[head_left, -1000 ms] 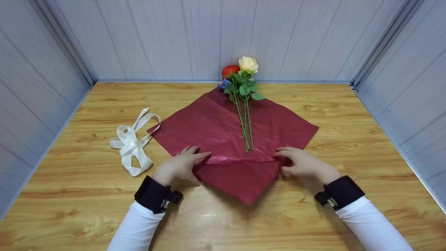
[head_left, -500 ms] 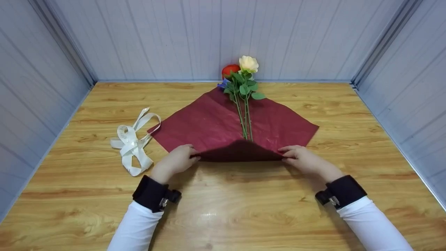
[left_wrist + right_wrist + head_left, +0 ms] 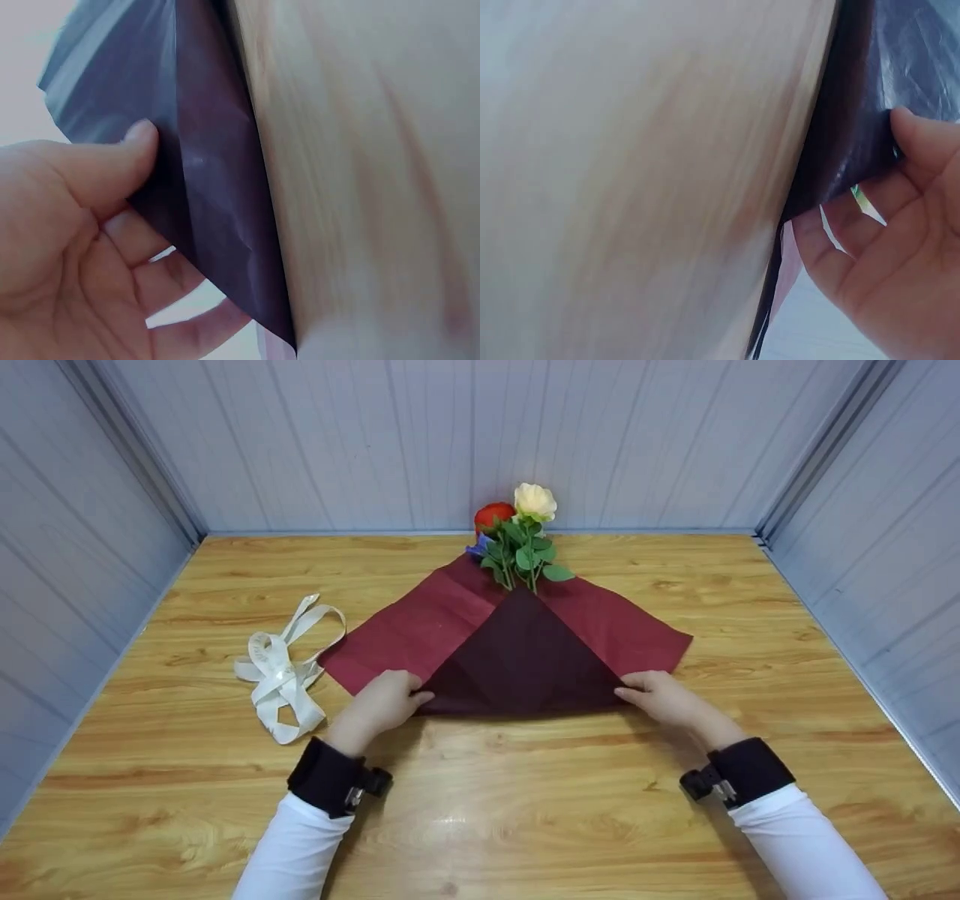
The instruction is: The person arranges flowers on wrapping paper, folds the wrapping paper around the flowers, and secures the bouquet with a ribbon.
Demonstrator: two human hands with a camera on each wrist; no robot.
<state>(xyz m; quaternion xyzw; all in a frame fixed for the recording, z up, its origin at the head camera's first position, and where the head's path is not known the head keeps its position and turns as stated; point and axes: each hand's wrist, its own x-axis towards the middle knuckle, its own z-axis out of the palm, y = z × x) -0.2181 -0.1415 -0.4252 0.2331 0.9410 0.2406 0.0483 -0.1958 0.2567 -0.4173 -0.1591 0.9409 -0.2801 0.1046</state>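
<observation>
A sheet of dark red wrapping paper (image 3: 409, 626) lies on the table, its near corner folded up as a dark triangle over the flower stems. My left hand (image 3: 382, 701) pinches the left end of the fold; in the left wrist view the thumb (image 3: 139, 154) lies on the dark side, fingers behind. At the right end, my right hand (image 3: 664, 697) pinches the paper the same way, thumb (image 3: 915, 135) on top. Past the triangle's tip show a cream rose (image 3: 535, 502), a red flower (image 3: 493, 516), a blue flower (image 3: 478, 545) and green leaves. The lower stems are hidden.
A white ribbon bow (image 3: 281, 675) with loose loops lies left of the paper, close to its left corner. Grey panel walls (image 3: 337, 450) enclose the wooden table (image 3: 480, 825) at the back and both sides. The flower heads are close to the back wall.
The paper's near corner has swung up and away from me, over the stems, showing its dark underside. Both hands, earlier resting at the crease, now pinch the fold's ends.
</observation>
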